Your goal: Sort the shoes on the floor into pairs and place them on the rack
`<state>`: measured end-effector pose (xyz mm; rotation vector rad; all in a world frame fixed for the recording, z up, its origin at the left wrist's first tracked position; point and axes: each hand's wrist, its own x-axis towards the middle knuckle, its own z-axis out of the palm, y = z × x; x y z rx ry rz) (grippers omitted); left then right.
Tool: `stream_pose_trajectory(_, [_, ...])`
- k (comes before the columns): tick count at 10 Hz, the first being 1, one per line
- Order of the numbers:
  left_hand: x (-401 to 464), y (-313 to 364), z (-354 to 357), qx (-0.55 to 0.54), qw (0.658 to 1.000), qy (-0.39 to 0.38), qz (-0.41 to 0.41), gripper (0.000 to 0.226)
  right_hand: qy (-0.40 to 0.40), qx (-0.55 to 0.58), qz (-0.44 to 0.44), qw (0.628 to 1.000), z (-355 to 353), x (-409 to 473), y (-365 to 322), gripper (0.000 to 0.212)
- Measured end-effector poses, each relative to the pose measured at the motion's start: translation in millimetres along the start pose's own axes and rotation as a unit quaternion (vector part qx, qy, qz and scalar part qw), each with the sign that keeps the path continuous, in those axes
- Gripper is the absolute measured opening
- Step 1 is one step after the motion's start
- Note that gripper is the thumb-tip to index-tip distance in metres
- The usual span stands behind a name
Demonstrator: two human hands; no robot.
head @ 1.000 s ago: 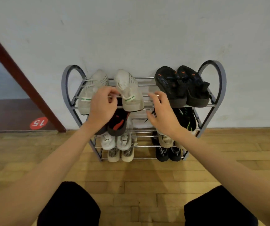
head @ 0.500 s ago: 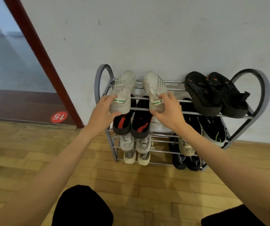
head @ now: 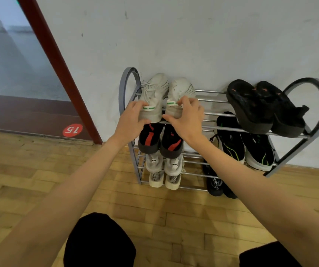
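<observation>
the metal shoe rack (head: 129, 78) stands against the pale wall (head: 193, 35), its grey end loops curving up at either side, and everything here sits in relation to it. on its top shelf, at the end nearest the red door frame (head: 58, 62), two white sneakers lie side by side with toes toward the wall. the left hand (head: 129, 120) grips the heel of the left white sneaker (head: 155, 93), fingers curled round the back by the green tab. the right hand (head: 186, 118) pinches the heel of the right white sneaker (head: 181, 87), thumb beneath and fingertips curled over the collar. the two shoes are just beside each other, heels hanging a little past the front bar of the shelf.

at the other end of the same top shelf a pair of black shoes (head: 262, 106) rests upside down, soles up, touching one another. one shelf lower, directly under the white sneakers, sits a pair of black shoes with red stripes (head: 160, 139), heels facing out. beside them on that level, under the upturned pair, are black shoes with green lines (head: 247, 145) and white soles. lower still, under the red-striped ones, two pairs of pale shoes (head: 164, 170) are stacked on the bottom shelves, and a dark pair (head: 215, 184) sits at the base toward the middle of the rack.

in front of the rack runs the wooden floor (head: 39, 180). past the door frame, a round red sticker (head: 72, 130) reading 15 is stuck low down.
</observation>
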<state>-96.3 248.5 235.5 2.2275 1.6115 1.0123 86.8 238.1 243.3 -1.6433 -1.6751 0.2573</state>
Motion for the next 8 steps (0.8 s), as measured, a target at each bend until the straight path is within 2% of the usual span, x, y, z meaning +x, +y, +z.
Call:
stream_pose_trajectory(1, [-1.6, -0.7, 1.8, -0.003, 1.0, 0.003, -0.004, 0.047, -0.007, -0.013, -0.009, 1.0, 5.7, -1.6, -0.7, 0.061])
stream_pose_trajectory(4, [-14.6, 5.7, 18.1, -0.029, 0.998, 0.046, -0.029, 0.051, -0.02, -0.041, -0.13, 0.99, 9.8, -9.2, 36.7, 0.062])
stream_pose_trajectory(5, [-15.5, 9.7, 24.6, -0.012, 0.99, 0.137, -0.016, 0.048, -0.031, -0.013, -0.148, 0.988, 8.9, -5.6, 49.9, 0.055])
stream_pose_trajectory(6, [-7.4, 12.3, 29.0, 0.006, 0.98, 0.198, 0.034, 0.039, -0.04, 0.009, -0.164, 0.986, 2.0, -0.6, 57.2, 0.051])
stream_pose_trajectory(7, [0.8, 13.2, 27.5, 0.009, 0.976, 0.209, 0.067, 0.028, -0.081, 0.026, -0.167, 0.982, -8.9, 8.4, 64.6, 0.049])
stream_pose_trajectory(8, [8.3, 23.6, 12.9, 0.03, 0.985, 0.156, 0.067, 0.026, -0.151, 0.028, -0.142, 0.978, -35.6, 20.9, 62.9, 0.052])
